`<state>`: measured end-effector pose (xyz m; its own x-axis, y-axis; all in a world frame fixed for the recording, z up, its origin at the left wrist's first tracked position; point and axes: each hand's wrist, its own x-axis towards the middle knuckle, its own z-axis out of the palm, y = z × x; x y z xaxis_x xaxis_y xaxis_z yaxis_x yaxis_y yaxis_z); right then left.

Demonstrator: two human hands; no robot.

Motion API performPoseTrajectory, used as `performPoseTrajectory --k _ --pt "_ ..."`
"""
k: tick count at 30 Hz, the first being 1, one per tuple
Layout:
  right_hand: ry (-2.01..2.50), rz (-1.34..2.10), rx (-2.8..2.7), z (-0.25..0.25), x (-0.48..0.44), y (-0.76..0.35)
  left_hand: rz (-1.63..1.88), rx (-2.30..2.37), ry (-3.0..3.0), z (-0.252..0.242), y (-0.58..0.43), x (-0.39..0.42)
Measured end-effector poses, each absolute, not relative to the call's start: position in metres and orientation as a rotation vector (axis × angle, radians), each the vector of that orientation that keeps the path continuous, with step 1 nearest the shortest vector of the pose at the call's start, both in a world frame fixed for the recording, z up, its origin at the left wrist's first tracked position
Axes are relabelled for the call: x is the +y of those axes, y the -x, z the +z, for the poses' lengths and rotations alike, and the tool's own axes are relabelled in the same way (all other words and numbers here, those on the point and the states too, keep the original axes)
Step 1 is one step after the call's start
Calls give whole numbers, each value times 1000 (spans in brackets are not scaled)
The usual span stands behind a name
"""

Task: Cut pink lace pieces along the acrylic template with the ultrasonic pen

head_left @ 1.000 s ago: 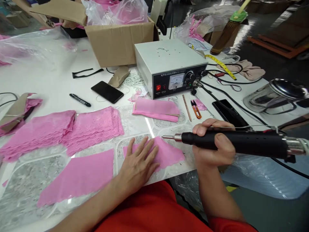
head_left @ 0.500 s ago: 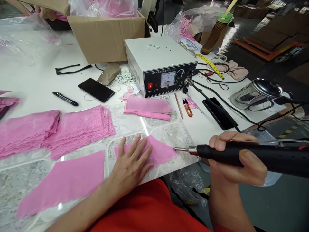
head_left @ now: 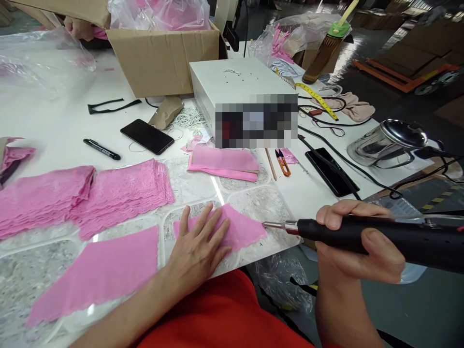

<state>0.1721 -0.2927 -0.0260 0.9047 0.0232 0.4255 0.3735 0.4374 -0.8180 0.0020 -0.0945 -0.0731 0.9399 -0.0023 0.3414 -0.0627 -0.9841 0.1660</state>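
Note:
Flat and with fingers spread, my left hand [head_left: 199, 244] presses a small pink fabric piece [head_left: 243, 229] onto the marble-patterned table cover. My right hand [head_left: 357, 241] is wrapped round a black handheld ultrasonic welder [head_left: 337, 229] with a thin metal tip. That tip touches the right corner of the fabric piece, or hovers just over it; I cannot tell which. Left of my hand lies a larger pink fabric piece [head_left: 105, 270], spread flat. Behind it are layered stacks of pink lace-edged fabric [head_left: 126, 191]. A folded pink strip pile [head_left: 224, 162] sits beyond my left hand.
A light-grey box-shaped machine [head_left: 242, 79] with a blurred front stands at the back, beside a cardboard box [head_left: 166, 60]. Orange thread snips [head_left: 282, 163], two phones [head_left: 147, 136], a marker [head_left: 102, 149] and a glass jug [head_left: 380, 145] lie around. Black cables cross the right side. Another person's hand [head_left: 79, 28] shows top left.
The view has shifted slightly, so everything sits a little lower and further right. Both hands keep their places on the fabric and the welder.

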Motion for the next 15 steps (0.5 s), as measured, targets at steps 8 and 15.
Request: performPoseTrajectory --k 8,15 --pt "1098 -200 -492 -30 -294 -173 511 -44 -2935 -71 -2 -95" --pt "1125 -224 -448 -29 -294 -173 526 -46 -2921 -72 -2 -95"
